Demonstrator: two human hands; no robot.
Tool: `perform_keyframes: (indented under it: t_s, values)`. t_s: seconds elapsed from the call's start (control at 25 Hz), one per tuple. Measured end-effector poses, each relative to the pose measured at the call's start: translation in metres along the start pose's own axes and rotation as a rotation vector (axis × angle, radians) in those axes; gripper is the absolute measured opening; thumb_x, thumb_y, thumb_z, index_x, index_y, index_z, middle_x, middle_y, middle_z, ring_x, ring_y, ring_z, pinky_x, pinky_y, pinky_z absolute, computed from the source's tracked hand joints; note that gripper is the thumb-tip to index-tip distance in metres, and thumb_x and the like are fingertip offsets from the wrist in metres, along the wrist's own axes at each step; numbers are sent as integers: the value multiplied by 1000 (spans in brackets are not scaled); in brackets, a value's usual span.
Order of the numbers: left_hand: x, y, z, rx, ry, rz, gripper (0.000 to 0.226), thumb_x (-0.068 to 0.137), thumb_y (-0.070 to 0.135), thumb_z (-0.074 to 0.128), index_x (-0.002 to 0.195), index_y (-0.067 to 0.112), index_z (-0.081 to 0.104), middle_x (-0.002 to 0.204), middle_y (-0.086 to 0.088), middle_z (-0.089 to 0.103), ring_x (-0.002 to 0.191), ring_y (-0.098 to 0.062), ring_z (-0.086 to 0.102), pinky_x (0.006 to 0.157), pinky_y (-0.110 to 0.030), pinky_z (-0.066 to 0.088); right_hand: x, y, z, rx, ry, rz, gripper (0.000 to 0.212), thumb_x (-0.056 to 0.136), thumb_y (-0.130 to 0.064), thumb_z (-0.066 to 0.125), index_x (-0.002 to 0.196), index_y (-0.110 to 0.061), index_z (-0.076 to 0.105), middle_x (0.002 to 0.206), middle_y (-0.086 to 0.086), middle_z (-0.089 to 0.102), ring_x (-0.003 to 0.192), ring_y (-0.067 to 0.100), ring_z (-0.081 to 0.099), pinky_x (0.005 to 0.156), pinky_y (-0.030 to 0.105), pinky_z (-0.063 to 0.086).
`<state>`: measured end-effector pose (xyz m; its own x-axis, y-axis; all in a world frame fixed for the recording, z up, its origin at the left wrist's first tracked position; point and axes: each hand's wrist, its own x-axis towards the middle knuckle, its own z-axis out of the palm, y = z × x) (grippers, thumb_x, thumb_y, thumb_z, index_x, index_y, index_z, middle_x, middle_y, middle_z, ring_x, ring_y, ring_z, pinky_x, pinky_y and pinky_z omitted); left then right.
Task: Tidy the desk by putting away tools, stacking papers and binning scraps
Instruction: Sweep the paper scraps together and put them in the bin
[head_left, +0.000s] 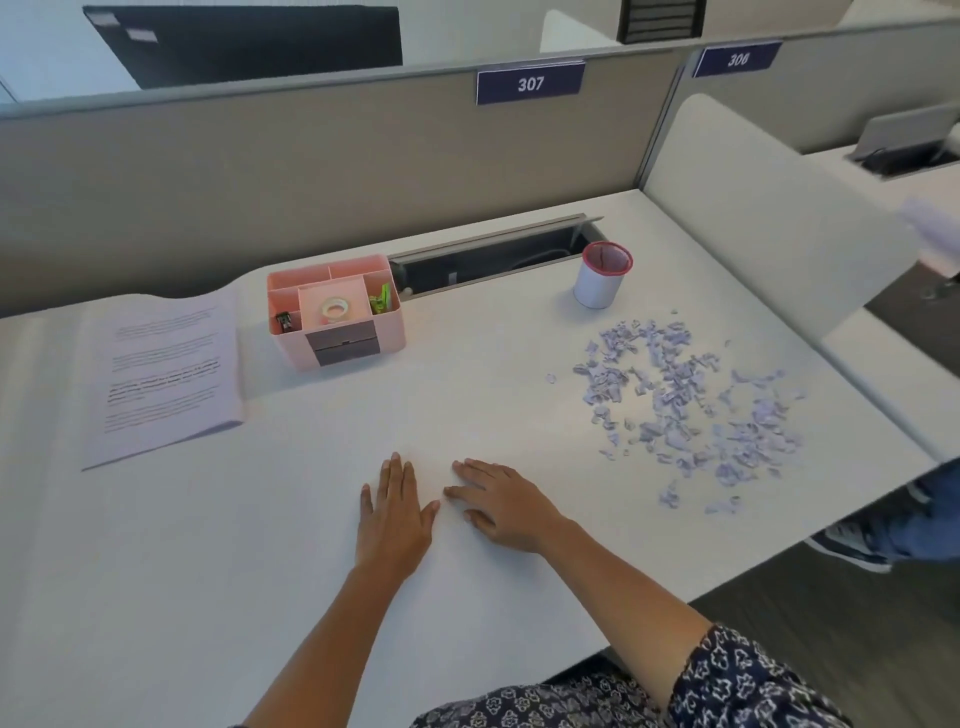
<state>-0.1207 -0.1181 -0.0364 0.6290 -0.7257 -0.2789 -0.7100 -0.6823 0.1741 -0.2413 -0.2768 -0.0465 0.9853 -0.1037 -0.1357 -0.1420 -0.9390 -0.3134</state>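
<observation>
My left hand (393, 512) and right hand (501, 506) lie spread flat, holding nothing; next I'd gather scraps (685, 405) at 2 o'clock.

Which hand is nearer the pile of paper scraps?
Right. The right hand lies flat on the desk, left of the paper scraps and closer to the person; the left hand lies beside it, farther left.
</observation>
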Motion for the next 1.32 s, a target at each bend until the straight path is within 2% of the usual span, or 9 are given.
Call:
perform_keyframes:
  t_s: [0.08,0.16,0.24,0.32,0.44,0.76,1.0,1.2,1.32]
  values:
    - [7,16,-1,0,13,8,76,95,56,7,154,8,8,162,-9,-5,150,-22,-3,121,-44,6,-4,16,-7,-3,51,-15,45,96,-28,35,138,-23,51,155,5,35,144,25,30,113,41,29]
    - [18,38,-2,-18,38,12,93,78,60,-13,154,10,9,162,-7,-5,150,-23,-3,120,-43,6,-8,40,-15,-37,111,-50,49,91,-28,29,128,-21,59,147,6,47,135,27,43,108,42,35]
    - [32,67,0,-66,61,5,100,71,60,-18,154,11,10,162,-6,-4,150,-23,-3,120,-42,6,-15,68,-24,-66,161,-87,44,89,-27,32,117,-20,65,138,7,56,126,29,52,104,43,40]
    - [46,106,-2,-125,63,-17,94,78,61,-11,154,11,11,163,-6,-2,150,-22,-2,120,-42,6,-24,102,-34,-86,222,-111,36,87,-25,40,107,-20,69,127,5,64,117,27,58,98,43,47]
    - [70,168,1,-149,38,-45,68,100,52,19,154,13,7,163,-6,-5,150,-20,-4,120,-39,4,-38,166,-56,-81,303,-104,30,85,-23,45,103,-22,70,117,2,67,111,23,59,92,38,50]
    - [130,278,2,-274,45,-185,75,98,52,34,154,11,5,162,-12,-3,150,-26,-1,119,-38,7,-81,334,-121,-42,462,147,30,81,-14,52,104,-18,71,118,3,66,115,26,55,89,43,49]
    - [151,308,-3,-366,36,-248,83,95,49,46,154,11,1,162,-13,-6,150,-25,-2,119,-37,10,-95,438,-153,-85,420,303,34,86,-15,50,115,-19,68,134,5,60,124,30,52,94,45,47]
    - [166,320,-10,-367,9,-275,87,93,47,53,154,13,0,162,-12,-6,149,-25,-1,118,-38,13,-88,497,-152,-94,315,364,42,89,-23,38,121,-17,65,142,13,52,130,35,49,91,52,50]
    - [177,330,-12,-381,25,-264,89,92,45,57,154,13,2,162,-11,-3,149,-24,1,118,-38,16,-87,520,-148,-89,272,385,52,93,-29,24,133,-18,56,150,14,41,140,34,37,105,55,39]
